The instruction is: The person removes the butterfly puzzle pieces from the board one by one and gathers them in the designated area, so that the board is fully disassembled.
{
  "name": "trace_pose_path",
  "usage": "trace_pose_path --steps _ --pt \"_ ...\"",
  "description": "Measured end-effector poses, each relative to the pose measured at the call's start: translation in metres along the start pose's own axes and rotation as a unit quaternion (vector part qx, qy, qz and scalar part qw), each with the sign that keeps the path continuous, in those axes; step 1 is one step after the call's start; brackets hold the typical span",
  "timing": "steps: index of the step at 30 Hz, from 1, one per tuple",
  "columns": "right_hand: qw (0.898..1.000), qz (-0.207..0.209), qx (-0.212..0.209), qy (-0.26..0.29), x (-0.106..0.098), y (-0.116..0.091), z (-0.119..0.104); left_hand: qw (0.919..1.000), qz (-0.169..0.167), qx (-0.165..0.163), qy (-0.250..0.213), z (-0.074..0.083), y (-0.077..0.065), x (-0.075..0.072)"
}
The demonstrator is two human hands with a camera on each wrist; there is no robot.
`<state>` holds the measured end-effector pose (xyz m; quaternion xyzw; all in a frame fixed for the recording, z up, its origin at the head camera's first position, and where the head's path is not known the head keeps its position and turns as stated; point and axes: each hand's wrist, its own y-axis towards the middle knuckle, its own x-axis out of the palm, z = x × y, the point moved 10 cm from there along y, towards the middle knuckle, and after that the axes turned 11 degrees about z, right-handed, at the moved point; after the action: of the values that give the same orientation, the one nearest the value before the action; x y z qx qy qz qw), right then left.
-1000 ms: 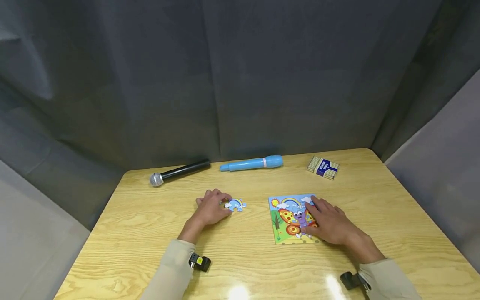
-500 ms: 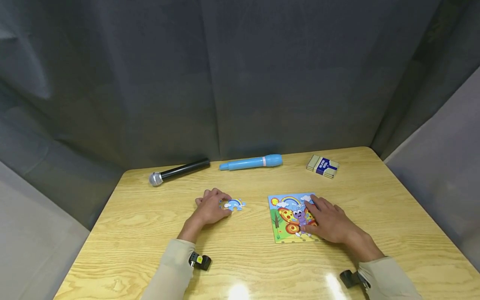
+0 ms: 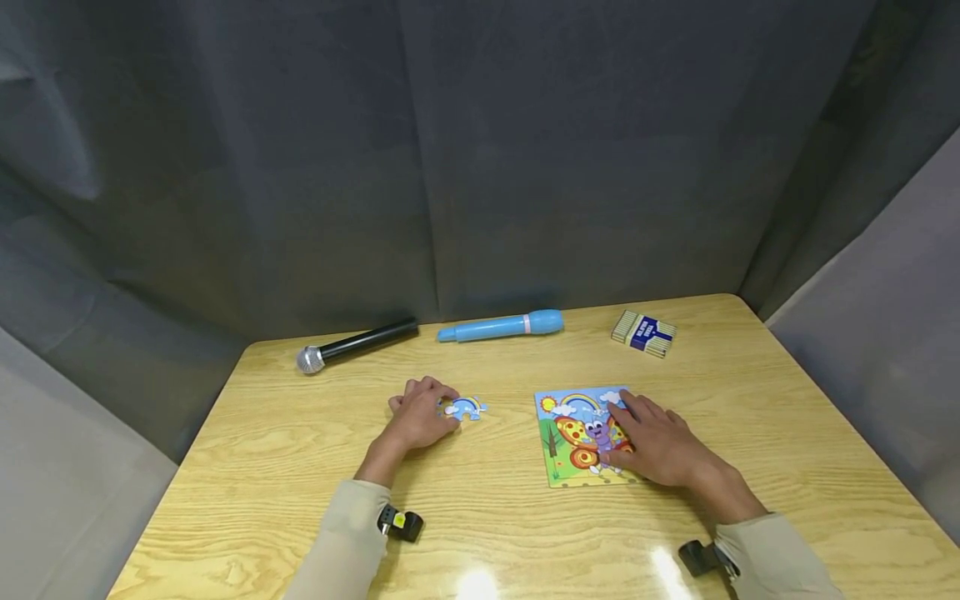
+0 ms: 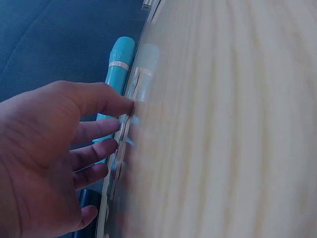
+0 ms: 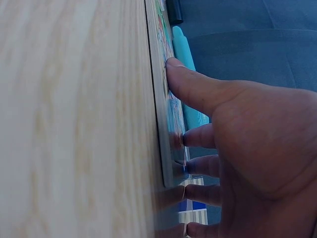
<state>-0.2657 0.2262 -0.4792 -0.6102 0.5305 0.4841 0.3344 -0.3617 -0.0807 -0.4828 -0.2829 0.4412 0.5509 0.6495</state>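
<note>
My left hand (image 3: 417, 415) is left of centre on the table, with the thumb and index finger pinching small jigsaw pieces (image 3: 467, 407) that show a rainbow and cloud. Those fingers partly cover the pieces. In the left wrist view, the fingers are bent and their tips are down at the tabletop. My right hand (image 3: 660, 446) rests on the right side of a square butterfly puzzle (image 3: 558, 450), fingers spread and fairly straight. Thumb and fingertips touch its surface in the right wrist view, and the hand hides part of the picture.
Along the back edge of the wooden table (image 3: 480, 517) lie a black microphone (image 3: 367, 341) with a silver head and a blue microphone (image 3: 498, 327). A bundle of thin sticks (image 3: 645, 333) in a blue wrapper is at the back right. Dark cloth (image 3: 450, 167) hangs behind.
The jigsaw pieces have shifted slightly left, toward my left palm. My right hand and the butterfly puzzle have stayed in place.
</note>
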Motion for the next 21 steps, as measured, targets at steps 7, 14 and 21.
trace_pose_path --steps 7,14,21 --pt "1.000 0.001 0.004 0.002 0.000 0.000 0.000 0.9992 0.024 0.024 -0.019 0.008 0.002 0.002" --pt "1.000 0.009 0.007 0.003 0.000 0.001 0.001 0.9976 0.029 0.052 -0.035 0.027 -0.001 0.004" --pt "1.000 0.019 0.008 0.006 -0.002 0.000 0.000 0.9971 0.019 0.059 -0.044 0.043 -0.003 0.010"
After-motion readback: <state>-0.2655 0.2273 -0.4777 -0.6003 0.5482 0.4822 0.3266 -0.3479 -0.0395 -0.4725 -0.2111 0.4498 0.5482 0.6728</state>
